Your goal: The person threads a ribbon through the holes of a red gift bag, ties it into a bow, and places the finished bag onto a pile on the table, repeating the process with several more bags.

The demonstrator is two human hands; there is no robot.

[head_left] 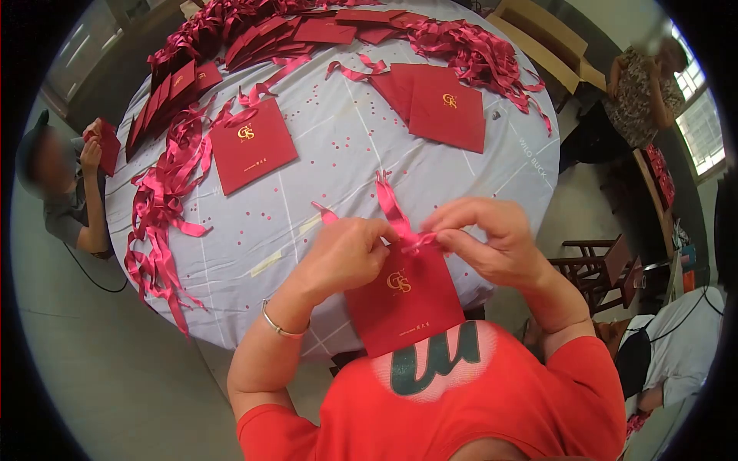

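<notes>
A red paper bag (407, 307) with a gold logo rests against my shirt at the table's near edge. Pink ribbon (392, 209) is looped and bunched at the bag's top, with loose ends lying up the cloth. My left hand (346, 257) has its fingers curled closed on the ribbon at the bag's top left. On the other side, my right hand (488, 240) pinches the ribbon between thumb and forefinger; some of its fingers are slightly blurred. The exact grip of the left fingertips is partly hidden.
A round table with a pale cloth (307, 230) carries another red bag (254, 146), stacked bags (447, 107) and heaps of pink ribbon (157, 223). Small red dots lie scattered. One person sits left holding a red bag (110, 146); others are at right, near a chair (603, 269).
</notes>
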